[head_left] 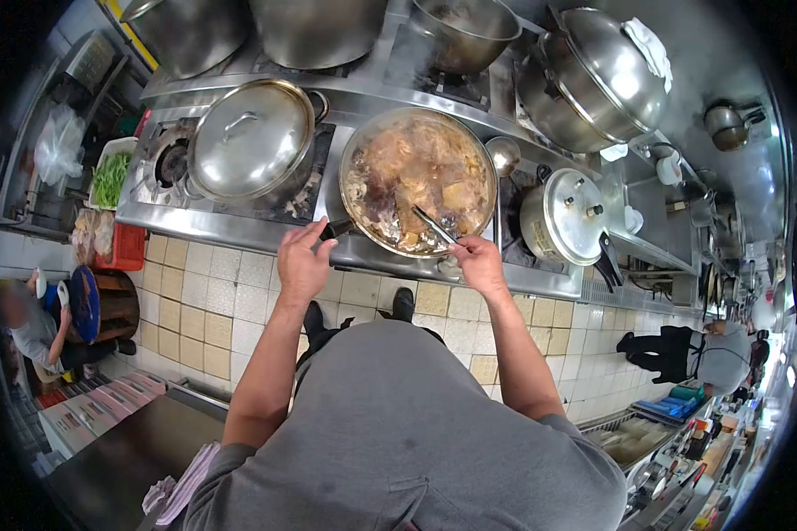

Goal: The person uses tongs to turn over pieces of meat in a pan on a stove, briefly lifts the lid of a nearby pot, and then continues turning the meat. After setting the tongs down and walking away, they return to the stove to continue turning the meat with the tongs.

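While the person bends over the steel surface (173, 223), the right hand (478, 264) is closed around slim metal tongs (432, 225), fingers pinched near their top end, and the tips reach into the stew (407, 168). The left hand (303, 261) has its fingers loosely spread right by the pan's stubby black handle (335, 229); whether they touch it I cannot tell. That wide round pan (343, 190) sits near the front edge, between a broad pot (248, 146) with a smooth domed lid and a round-bowled metal ladle (503, 156). Past the ladle stands a pressure cooker (568, 212), its shiny lid fitted with dark knobs and a long black handle. Behind are taller metal pots (319, 31), their sides dull and cloudy. The floor (208, 265) is laid in square cream and tan tiles. As for the stew, it fills much of the pan, glossy and wet, brown to orange, with chunky golden pieces, darker patches of liquid and paler bits gathered along the left and lower rim
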The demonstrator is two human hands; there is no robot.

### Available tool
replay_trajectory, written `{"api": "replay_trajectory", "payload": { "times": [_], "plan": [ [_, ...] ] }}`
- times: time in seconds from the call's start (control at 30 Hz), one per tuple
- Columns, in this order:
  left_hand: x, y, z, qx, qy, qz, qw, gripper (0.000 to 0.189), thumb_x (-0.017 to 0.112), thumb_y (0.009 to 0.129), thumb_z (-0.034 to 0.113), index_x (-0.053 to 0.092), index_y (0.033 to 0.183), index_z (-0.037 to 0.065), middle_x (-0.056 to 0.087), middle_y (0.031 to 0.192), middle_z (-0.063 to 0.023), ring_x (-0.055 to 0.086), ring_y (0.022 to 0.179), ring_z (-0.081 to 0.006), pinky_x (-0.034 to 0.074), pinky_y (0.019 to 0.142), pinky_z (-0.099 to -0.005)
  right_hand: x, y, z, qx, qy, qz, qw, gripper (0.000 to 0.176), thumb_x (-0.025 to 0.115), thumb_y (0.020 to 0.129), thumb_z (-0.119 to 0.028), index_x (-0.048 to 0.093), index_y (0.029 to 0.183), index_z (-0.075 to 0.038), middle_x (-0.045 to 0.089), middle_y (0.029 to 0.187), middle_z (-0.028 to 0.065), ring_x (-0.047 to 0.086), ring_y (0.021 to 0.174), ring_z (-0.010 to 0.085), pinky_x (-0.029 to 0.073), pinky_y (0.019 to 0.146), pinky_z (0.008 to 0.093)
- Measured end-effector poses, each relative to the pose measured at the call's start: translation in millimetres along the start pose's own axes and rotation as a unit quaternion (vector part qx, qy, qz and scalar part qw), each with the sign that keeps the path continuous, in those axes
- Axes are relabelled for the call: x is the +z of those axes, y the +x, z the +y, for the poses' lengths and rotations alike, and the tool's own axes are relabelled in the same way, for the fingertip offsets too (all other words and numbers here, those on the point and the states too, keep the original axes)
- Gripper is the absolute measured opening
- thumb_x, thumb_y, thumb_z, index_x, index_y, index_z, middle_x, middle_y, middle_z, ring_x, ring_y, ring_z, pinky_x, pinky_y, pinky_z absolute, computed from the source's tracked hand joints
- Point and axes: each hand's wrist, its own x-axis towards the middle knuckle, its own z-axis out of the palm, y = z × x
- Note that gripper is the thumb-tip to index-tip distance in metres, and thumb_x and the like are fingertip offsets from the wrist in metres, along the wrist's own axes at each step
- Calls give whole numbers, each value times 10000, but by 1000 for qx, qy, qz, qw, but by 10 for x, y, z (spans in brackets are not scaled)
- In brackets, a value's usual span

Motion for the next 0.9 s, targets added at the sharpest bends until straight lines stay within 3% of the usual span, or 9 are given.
{"api": "replay_trajectory", "payload": {
  "times": [0.07, 0.2, 0.3, 0.4, 0.47, 0.5, 0.6, 0.7, 0.9],
  "plan": [
    [1, -1, 1, -1, 4, -3, 1000, 474, 841, 865, 197, 750, 1316, 85, 750, 1286, -164, 651, 1217, -382, 493, 1086, -455, -57, -29, 36, 42, 118, 3, 992, 205, 751, 968, -180, 747, 917, 19, 667, 700, 66, 576, 623, 124, 474, 590, 332],
    [16, -7, -2, 3, 14, 2, 1000, 474, 840, 867, 195, 749, 1320, 88, 748, 1290, -166, 653, 1211, -385, 492, 1087, -459, -163, -12, 285, 68, 120, 16, 990, 217, 754, 975, -182, 749, 916, 28, 658, 690, 37, 579, 633, 104, 459, 576, 335],
    [29, -15, -11, -1, 10, 1, 1000, 480, 842, 867, 193, 748, 1326, 92, 749, 1287, -170, 653, 1208, -382, 493, 1085, -458, -192, -3, 326, 74, 47, 26, 996, 225, 761, 971, -195, 753, 927, 25, 668, 684, 49, 587, 629, 118, 467, 585, 342],
    [11, -5, 9, -7, 11, -2, 1000, 487, 845, 867, 193, 746, 1335, 99, 749, 1281, -174, 652, 1208, -378, 496, 1081, -454, -268, -30, 86, 77, 14, 42, 996, 243, 762, 969, -216, 754, 929, 24, 686, 689, 88, 618, 635, 153, 488, 607, 366],
    [1, -7, 22, -9, 11, -6, 1000, 490, 846, 868, 193, 745, 1338, 103, 750, 1278, -176, 651, 1209, -376, 498, 1079, -452, -299, -7, 26, 67, -15, 54, 996, 258, 765, 959, -254, 768, 961, 4, 737, 760, 165, 692, 664, 277, 521, 651, 411],
    [1, -9, 27, -10, 12, -5, 1000, 492, 846, 868, 194, 744, 1341, 104, 751, 1275, -175, 652, 1207, -375, 499, 1078, -452, -335, 2, -11, 68, -14, 54, 996, 258, 765, 959, -254, 768, 961, 4, 737, 760, 165, 692, 664, 277, 521, 651, 411],
    [2, -20, 36, -10, 19, -4, 1000, 491, 844, 872, 196, 743, 1344, 106, 751, 1274, -175, 651, 1206, -374, 499, 1081, -451, -526, -22, -279, 56, -175, 75, 980, 275, 755, 943, -337, 804, 1023, -78, 763, 934, 223, 724, 898, 451, 570, 785, 511],
    [19, -12, 18, -13, 25, -4, 1000, 488, 839, 877, 197, 741, 1348, 108, 749, 1280, -176, 650, 1209, -375, 497, 1086, -452, -656, -79, -462, 67, -267, 68, 959, 279, 751, 938, -363, 813, 1026, -106, 764, 936, 213, 735, 929, 433, 576, 824, 539],
    [32, -17, -16, -14, 31, -9, 999, 489, 834, 882, 193, 737, 1354, 109, 743, 1295, -181, 649, 1214, -380, 498, 1086, -452, -478, -76, -517, 72, -307, -1, 949, 279, 721, 950, -368, 801, 1008, -107, 774, 961, 202, 743, 943, 419, 589, 836, 528]
  ]
}}
